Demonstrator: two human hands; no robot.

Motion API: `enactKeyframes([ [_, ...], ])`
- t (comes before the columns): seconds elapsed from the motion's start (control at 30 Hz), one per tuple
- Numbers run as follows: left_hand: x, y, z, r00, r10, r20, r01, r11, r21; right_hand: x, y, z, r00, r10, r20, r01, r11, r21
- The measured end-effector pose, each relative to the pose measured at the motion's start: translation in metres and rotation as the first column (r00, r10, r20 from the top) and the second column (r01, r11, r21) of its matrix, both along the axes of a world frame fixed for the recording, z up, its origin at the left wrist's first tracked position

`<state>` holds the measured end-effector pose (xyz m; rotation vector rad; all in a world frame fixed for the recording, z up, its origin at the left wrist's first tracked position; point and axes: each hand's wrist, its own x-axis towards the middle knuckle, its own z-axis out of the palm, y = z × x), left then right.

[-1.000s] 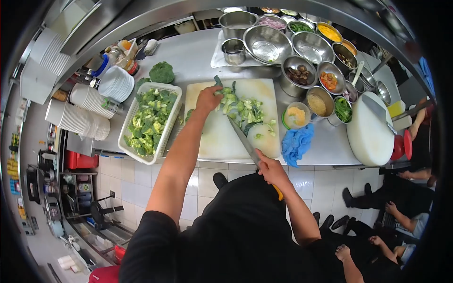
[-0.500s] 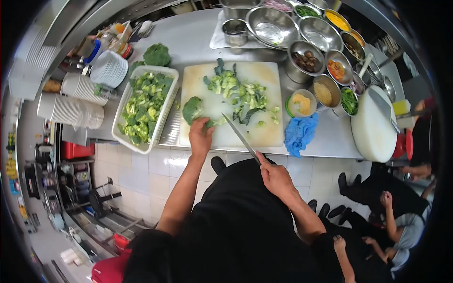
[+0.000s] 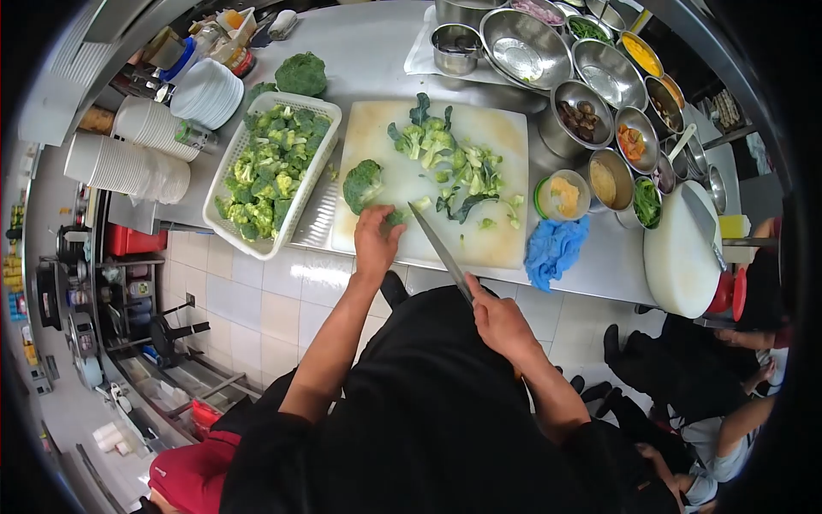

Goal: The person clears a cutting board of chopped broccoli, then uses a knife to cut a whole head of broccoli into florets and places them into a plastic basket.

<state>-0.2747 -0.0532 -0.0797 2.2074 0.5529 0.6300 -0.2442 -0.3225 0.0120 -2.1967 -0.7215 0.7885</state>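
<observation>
My right hand (image 3: 501, 321) grips a long-bladed kitchen knife (image 3: 441, 248), its tip over the white cutting board (image 3: 411, 184). Curled at the board's front edge, my left hand (image 3: 377, 244) has its fingertips on a small broccoli floret (image 3: 396, 218). Just beyond those fingers rests a larger broccoli head (image 3: 363, 186). Cut broccoli stems and leaves (image 3: 471, 171) lie scattered over the board's right half. Left of the board, a white plastic basket (image 3: 214, 218) holds many broccoli florets (image 3: 274, 171).
Another broccoli head (image 3: 301, 74) lies behind the basket. A blue cloth (image 3: 555, 250) and a tub of yellowish paste (image 3: 565, 195) sit right of the board. Metal bowls (image 3: 524, 43) fill the back right. Bowl stacks (image 3: 128, 167) stand left. Other people are at the lower right.
The camera view has shifted slightly. My left hand has moved a little right, apart from the large broccoli head. The knife stays in my right hand, its tip on the same part of the board.
</observation>
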Motion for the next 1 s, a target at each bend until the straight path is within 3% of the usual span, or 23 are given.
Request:
enactKeyframes([
  [0.07,-0.002,0.004,-0.001,0.999,-0.035,0.01,0.035,0.998,0.047,0.0,0.005,-0.004,0.999,0.01,-0.046,-0.016,0.99,-0.137],
  [0.17,0.004,0.01,0.005,0.994,-0.108,0.023,0.103,0.981,0.165,0.002,-0.003,-0.019,0.995,0.042,0.091,-0.035,0.997,-0.072],
  [0.23,0.005,0.01,0.021,0.984,-0.053,-0.172,0.043,0.997,-0.062,-0.001,-0.006,-0.011,0.986,0.029,0.162,-0.014,0.996,-0.093],
  [0.3,0.01,0.016,0.02,0.974,-0.069,-0.215,0.062,0.997,-0.041,-0.003,-0.008,0.006,0.967,0.087,0.238,-0.035,0.976,-0.215],
  [0.5,0.016,0.011,0.03,0.965,-0.082,-0.248,0.072,0.996,-0.049,-0.013,-0.004,0.014,0.962,0.14,0.235,-0.076,0.962,-0.263],
  [0.67,0.008,0.02,0.034,0.938,-0.116,-0.326,0.08,0.989,-0.122,0.002,-0.005,-0.029,0.975,0.085,0.205,-0.06,0.99,-0.125],
  [0.7,0.004,0.022,0.036,0.97,-0.139,-0.199,0.051,0.918,-0.393,0.005,-0.008,-0.029,0.986,0.058,0.158,-0.046,0.996,-0.079],
  [0.73,0.001,0.026,0.039,0.991,-0.118,-0.065,0.051,0.773,-0.632,0.007,-0.01,-0.027,0.985,0.07,0.159,-0.059,0.995,-0.075],
  [0.77,-0.005,0.033,0.043,0.99,-0.131,-0.048,0.056,0.687,-0.724,0.008,-0.012,-0.024,0.998,0.028,0.049,-0.024,0.997,-0.076],
  [0.8,-0.007,0.037,0.056,0.993,-0.107,-0.047,0.041,0.694,-0.719,0.008,-0.013,-0.021,0.998,-0.009,-0.06,0.004,0.997,-0.081],
  [0.87,-0.013,0.048,0.074,0.999,0.002,0.041,0.037,0.407,-0.913,0.003,-0.018,-0.036,0.999,0.013,-0.05,-0.013,1.0,0.016],
  [0.93,-0.019,0.064,0.077,0.994,0.018,0.107,0.092,0.387,-0.917,0.003,-0.016,-0.041,0.996,-0.044,-0.084,0.048,0.997,0.052],
  [1.0,-0.02,0.072,0.084,0.974,0.048,0.221,0.198,0.294,-0.935,0.004,-0.015,-0.041,0.997,-0.021,-0.079,0.025,0.998,0.05],
])
